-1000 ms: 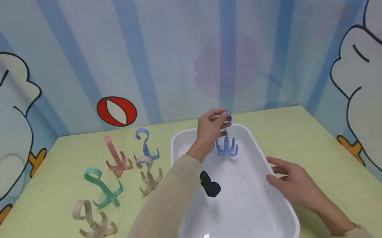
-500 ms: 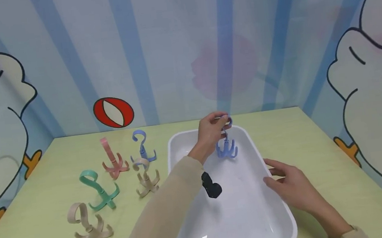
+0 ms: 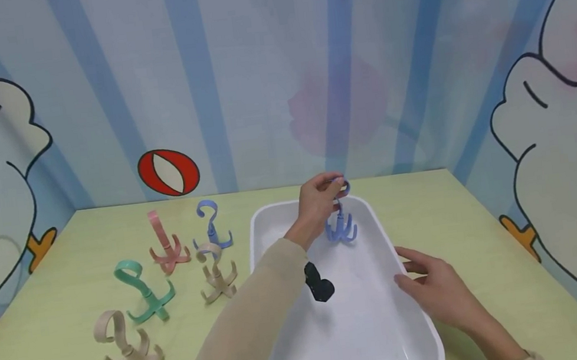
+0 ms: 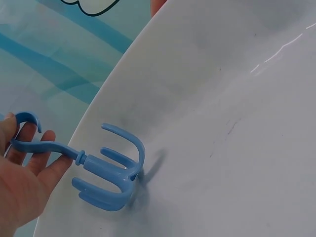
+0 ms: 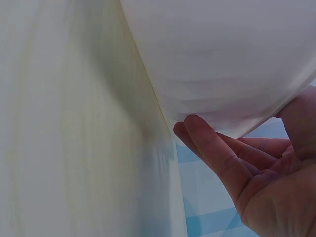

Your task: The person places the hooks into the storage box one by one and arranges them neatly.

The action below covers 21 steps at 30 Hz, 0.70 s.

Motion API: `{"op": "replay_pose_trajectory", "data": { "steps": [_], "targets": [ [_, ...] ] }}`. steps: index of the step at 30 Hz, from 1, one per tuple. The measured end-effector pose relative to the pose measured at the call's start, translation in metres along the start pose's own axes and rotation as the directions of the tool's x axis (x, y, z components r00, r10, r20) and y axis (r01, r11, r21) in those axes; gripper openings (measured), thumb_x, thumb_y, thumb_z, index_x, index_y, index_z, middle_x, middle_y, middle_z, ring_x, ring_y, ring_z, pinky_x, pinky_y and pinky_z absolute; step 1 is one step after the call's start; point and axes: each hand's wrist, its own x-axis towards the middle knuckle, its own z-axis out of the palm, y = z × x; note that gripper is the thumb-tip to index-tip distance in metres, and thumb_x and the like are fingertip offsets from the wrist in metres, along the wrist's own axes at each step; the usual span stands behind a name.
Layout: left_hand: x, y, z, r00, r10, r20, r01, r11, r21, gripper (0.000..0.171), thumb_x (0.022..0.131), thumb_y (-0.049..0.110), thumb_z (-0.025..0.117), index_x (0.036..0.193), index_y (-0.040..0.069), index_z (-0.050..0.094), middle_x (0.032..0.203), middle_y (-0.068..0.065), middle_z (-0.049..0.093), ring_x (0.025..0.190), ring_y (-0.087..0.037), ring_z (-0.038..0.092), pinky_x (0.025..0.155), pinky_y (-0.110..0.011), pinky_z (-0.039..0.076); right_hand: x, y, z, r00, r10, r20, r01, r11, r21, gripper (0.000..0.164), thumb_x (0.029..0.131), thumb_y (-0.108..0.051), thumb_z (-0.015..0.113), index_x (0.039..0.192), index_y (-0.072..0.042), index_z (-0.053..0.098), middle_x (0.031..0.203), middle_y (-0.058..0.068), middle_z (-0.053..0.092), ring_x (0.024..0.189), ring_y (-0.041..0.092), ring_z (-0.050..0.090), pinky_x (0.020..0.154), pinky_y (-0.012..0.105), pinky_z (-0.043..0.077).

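Note:
By its curved top, my left hand [image 3: 318,201] pinches a blue four-prong swivel hook [image 3: 342,230] over the far end of a white tray [image 3: 364,326]. In the left wrist view, the curl of the blue hook [image 4: 111,170] lies between thumb and fingers, prongs close over the tray floor. My right hand [image 3: 437,288] holds the tray's right side, thumb at the rim. Seen from the right wrist, fingertips of that hand [image 5: 266,187] rest against the tray's outer wall [image 5: 222,64].
Left of the tray stand several similar hooks: a pink one [image 3: 169,250], another blue one [image 3: 212,230], a green one [image 3: 149,297], and two beige ones, the nearer hook [image 3: 132,358] and the farther hook [image 3: 218,280]. A small black device [image 3: 319,283] shows beside my left sleeve. A cartoon-printed wall [image 3: 257,88] rises behind the table.
The whole head view has shifted slightly, with the table things drifting left and a little down. Both hands keep their holds on the blue hook and the tray.

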Motion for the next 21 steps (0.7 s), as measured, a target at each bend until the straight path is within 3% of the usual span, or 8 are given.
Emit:
{"op": "replay_pose_trajectory", "data": {
  "steps": [5,9,12,17,21],
  "targets": [
    [0.001,-0.001,0.001,1.000,0.021,0.007,-0.022,1.000,0.018,0.018,0.104,0.015,0.068,0.120,0.012,0.077,0.115,-0.009,0.078,0.104,-0.021,0.077,0.095,-0.047,0.062,0.000,0.000,0.000,1.000,0.007,-0.008,-0.007,1.000,-0.003,0.058,0.102,-0.013,0.065,0.156,-0.004,0.049,0.135,0.030,0.067,0.093,0.029,0.080,0.070,0.037,0.067],
    [0.001,-0.004,0.002,0.998,0.058,0.009,-0.059,0.998,0.039,0.018,0.104,0.016,0.069,0.119,0.011,0.077,0.114,-0.009,0.078,0.102,-0.018,0.076,0.087,-0.037,0.062,0.000,0.001,0.001,1.000,-0.003,-0.007,0.003,1.000,-0.008,0.058,0.102,-0.014,0.065,0.156,-0.003,0.048,0.135,0.030,0.067,0.094,0.031,0.080,0.070,0.038,0.067],
    [0.000,-0.006,0.000,0.997,0.068,0.029,-0.070,0.996,0.058,0.021,0.103,0.016,0.071,0.122,0.010,0.077,0.115,-0.008,0.078,0.103,-0.015,0.074,0.088,-0.033,0.060,0.000,0.002,0.001,1.000,-0.004,-0.005,0.004,1.000,-0.003,0.058,0.102,-0.014,0.066,0.157,-0.003,0.048,0.135,0.030,0.067,0.094,0.031,0.080,0.070,0.038,0.067],
    [-0.005,-0.001,-0.007,0.992,0.004,0.126,-0.011,0.998,0.055,0.026,0.104,0.019,0.069,0.128,0.011,0.074,0.123,-0.008,0.076,0.113,-0.020,0.073,0.091,-0.035,0.058,-0.001,0.000,0.001,1.000,0.004,-0.001,-0.004,1.000,-0.007,0.058,0.102,-0.014,0.065,0.156,-0.004,0.049,0.135,0.030,0.067,0.093,0.029,0.080,0.070,0.037,0.067],
    [-0.006,0.004,-0.014,0.982,-0.058,0.179,0.046,0.996,0.073,0.026,0.106,0.022,0.067,0.130,0.016,0.073,0.126,-0.008,0.075,0.119,-0.025,0.072,0.091,-0.044,0.060,0.000,-0.002,0.000,1.000,-0.002,0.005,0.002,1.000,-0.026,0.058,0.102,-0.014,0.065,0.156,-0.003,0.048,0.136,0.030,0.067,0.093,0.030,0.080,0.071,0.037,0.067]
  ]
}}
